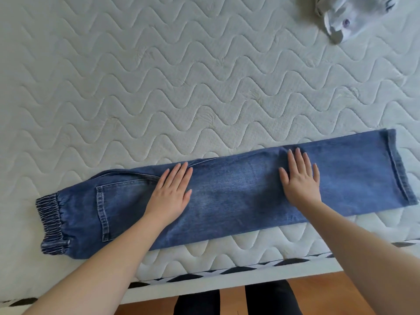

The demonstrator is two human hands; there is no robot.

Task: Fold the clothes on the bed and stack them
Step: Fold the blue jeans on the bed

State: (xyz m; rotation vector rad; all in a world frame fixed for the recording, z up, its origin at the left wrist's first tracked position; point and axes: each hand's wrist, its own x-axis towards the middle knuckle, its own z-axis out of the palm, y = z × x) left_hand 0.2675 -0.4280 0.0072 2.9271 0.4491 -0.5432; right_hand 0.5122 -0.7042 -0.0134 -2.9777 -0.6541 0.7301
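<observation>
Along the near edge of the mattress (pixel 204 87), both hands, left hand (pixel 170 194) and right hand (pixel 301 178), lie flat with fingers straight and slightly spread on the jeans (pixel 238 196), so I'd smooth outward before folding the hem (pixel 402 167) over in 1 go.

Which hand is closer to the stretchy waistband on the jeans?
Left. The left hand lies flat on the jeans beside the back pocket, nearer the waistband. The right hand presses farther along, toward the leg hems.

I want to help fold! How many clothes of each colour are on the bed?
Blue: 1, the jeans, lying flat under the left hand and right hand.
White and grey: 1, a crumpled garment at the far right edge, partly out of view.
Total: 2
</observation>
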